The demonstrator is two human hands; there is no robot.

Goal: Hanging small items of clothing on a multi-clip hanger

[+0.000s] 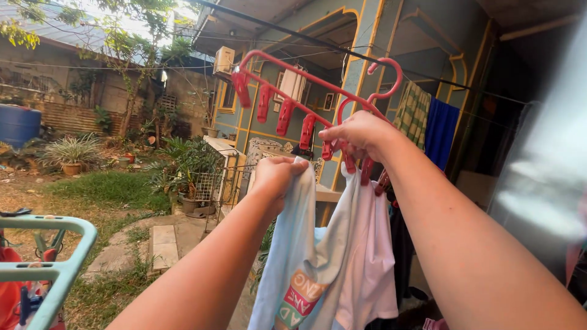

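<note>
Red plastic makes up the clip hanger point(306, 91), a slanted bar with a row of pegs below it and a hook point(387, 73) caught over a dark clothesline point(293, 35) that runs across the upper middle of the view. The right hand point(358, 134) is closed around the lower end of the bar, its fingers curled at the pegs there; whether it presses a peg open cannot be told, as the knuckles cover it. The left hand point(275, 176) sits just below and to the left, fingers pinched tight on the top edge of a pale blue shirt point(293, 256). That shirt hangs down between the two forearms and carries a printed patch point(299, 296) low on its front: blocky letters in orange, red and green, tilted and partly cut off by the bottom edge. Touching it on the right is a white garment point(370, 256), already hanging from the hanger's lower pegs.

Farther along the line, to the right, hang a green checked cloth point(413, 113) and a deep blue cloth point(441, 131), side by side. Behind them stands a grey-green house wall with yellow trim point(367, 36). At the lower left corner is the rim of a mint-green basket point(61, 269), with something orange inside it. A blue barrel point(18, 124) stands far off at the left edge, beyond the grass and potted plants point(72, 153).
</note>
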